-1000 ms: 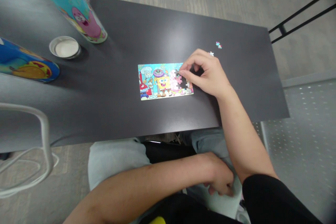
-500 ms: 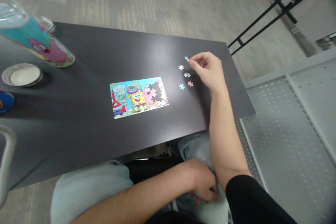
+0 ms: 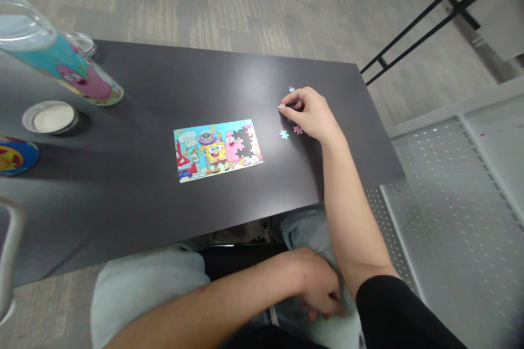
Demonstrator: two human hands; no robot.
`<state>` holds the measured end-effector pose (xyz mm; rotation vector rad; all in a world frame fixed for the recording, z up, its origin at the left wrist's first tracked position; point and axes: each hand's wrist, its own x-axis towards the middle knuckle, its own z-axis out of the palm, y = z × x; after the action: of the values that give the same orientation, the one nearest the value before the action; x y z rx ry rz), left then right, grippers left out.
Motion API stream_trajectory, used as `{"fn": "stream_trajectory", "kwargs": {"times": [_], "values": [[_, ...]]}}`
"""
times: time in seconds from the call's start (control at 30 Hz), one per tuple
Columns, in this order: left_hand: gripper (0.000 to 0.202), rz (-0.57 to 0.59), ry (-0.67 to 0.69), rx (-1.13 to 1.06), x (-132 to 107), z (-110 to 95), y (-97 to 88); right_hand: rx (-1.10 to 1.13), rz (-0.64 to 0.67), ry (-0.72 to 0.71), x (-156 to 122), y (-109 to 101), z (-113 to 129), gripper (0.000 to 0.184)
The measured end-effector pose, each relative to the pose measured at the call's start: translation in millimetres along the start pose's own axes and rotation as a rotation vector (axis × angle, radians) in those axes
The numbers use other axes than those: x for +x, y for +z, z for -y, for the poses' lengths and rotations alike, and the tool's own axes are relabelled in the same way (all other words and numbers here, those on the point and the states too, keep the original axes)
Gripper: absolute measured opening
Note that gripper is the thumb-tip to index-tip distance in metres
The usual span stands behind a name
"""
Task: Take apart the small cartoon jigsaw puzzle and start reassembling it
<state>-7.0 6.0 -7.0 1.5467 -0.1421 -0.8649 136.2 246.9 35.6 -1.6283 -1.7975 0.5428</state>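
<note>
A small cartoon jigsaw puzzle (image 3: 216, 149) lies flat on the dark table (image 3: 164, 87), with gaps near its right end. To its right lie loose pieces: a teal one (image 3: 284, 134), a pink one (image 3: 297, 130) and one farther back (image 3: 291, 89). My right hand (image 3: 309, 114) rests among them, fingers curled, thumb and forefinger pinching a pale loose piece (image 3: 280, 106) at the table surface. My left hand (image 3: 317, 286) lies on my lap below the table edge, fingers loosely curled against my light trousers.
A tall cartoon-printed tube (image 3: 57, 60) lies at the table's far left beside a round metal lid (image 3: 50, 118) and a blue printed object (image 3: 16, 155). A perforated grey metal surface (image 3: 458, 202) stands to the right; black rails (image 3: 426, 16) cross behind.
My right hand left the puzzle's right end, reached out to the loose pieces, then dropped from the farthest piece onto a nearer pale one. The camera view shifted right.
</note>
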Motion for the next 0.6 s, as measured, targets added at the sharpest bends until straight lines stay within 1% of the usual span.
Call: {"fn": "stream_trajectory", "kwargs": {"times": [0.1, 0.2, 0.33, 0.47, 0.6], "values": [[0.02, 0.001, 0.001, -0.008, -1, -2, -0.3, 0.034, 0.024, -0.021, -3, 1, 6, 0.021], [0.024, -0.006, -0.005, -0.016, -1, -2, 0.2, 0.099, 0.079, -0.037, -5, 2, 12, 0.02], [0.027, 0.0, -0.014, -0.016, 0, -1, 0.0, 0.165, 0.132, -0.059, -8, 2, 21, 0.024], [0.03, 0.022, -0.006, -0.018, -1, -4, -1.6, 0.268, 0.233, -0.068, -17, 2, 38, 0.015], [0.032, 0.044, 0.013, -0.02, -3, -6, -2.6, 0.364, 0.33, -0.094, -28, 5, 56, 0.016]]}}
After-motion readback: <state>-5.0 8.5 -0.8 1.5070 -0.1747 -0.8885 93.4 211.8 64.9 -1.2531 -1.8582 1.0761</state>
